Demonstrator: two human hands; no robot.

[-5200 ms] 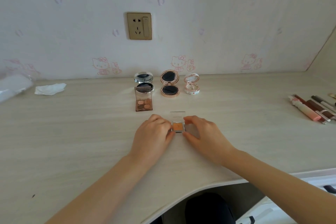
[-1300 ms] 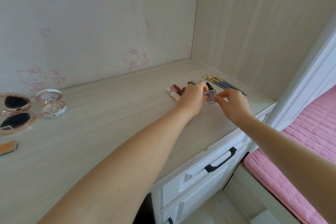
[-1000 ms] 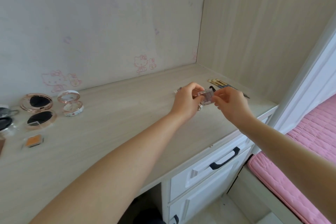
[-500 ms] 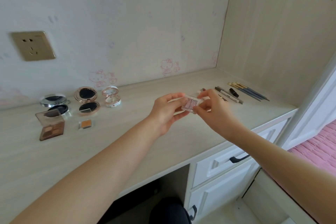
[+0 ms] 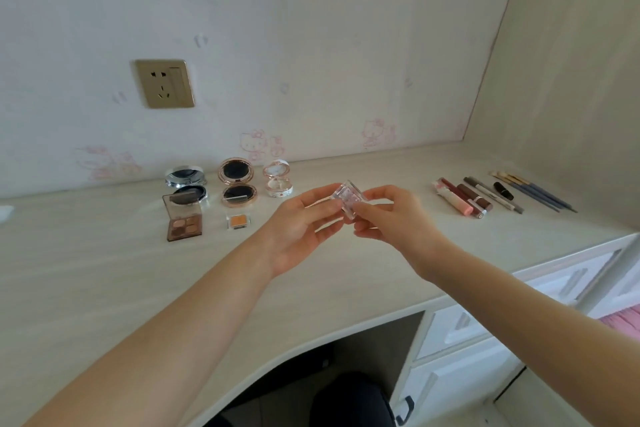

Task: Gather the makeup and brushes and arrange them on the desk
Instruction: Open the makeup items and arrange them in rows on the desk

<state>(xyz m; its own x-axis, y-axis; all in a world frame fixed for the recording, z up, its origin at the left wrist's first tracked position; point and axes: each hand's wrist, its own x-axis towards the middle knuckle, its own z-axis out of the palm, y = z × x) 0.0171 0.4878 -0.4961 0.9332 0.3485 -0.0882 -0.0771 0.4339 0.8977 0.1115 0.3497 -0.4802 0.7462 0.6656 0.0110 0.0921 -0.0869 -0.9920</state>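
Desk (image 5: 104,288), left hand (image 5: 300,226), right hand (image 5: 394,221) pinching one case (image 5: 348,199)

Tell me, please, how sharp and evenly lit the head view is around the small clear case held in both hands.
Head view: soft, even light, only faint shadows on the desk; the clear case pinched between left hand and right hand is slightly smeared; drawers at the right edge are blurred; wide-angle bending curves the desk's front edge.
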